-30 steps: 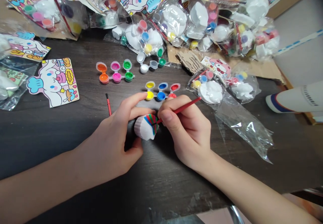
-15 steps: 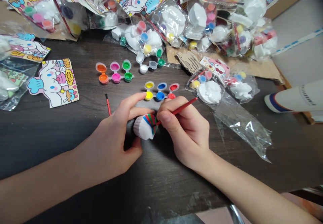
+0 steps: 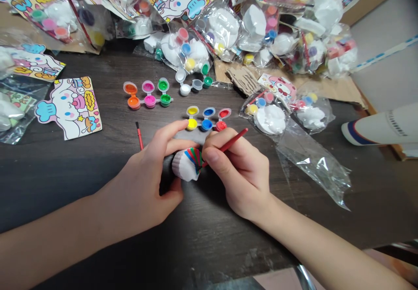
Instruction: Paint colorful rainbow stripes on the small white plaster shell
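dark wood-grain worktop (image 3: pixel 65 168) is filling most of the view, its surface reflecting soft, even light. flattened brown cardboard (image 3: pixel 339 89) is lying along the far right edge. beyond it a pale grey floor (image 3: pixel 385 76) is showing, with a light strip running across it. the near worktop edge is looking worn and scuffed.

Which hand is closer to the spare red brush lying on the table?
Left. The left hand rests just right of the spare red brush, its fingers around the white figurine. The right hand sits farther right, past the figurine, holding another brush.
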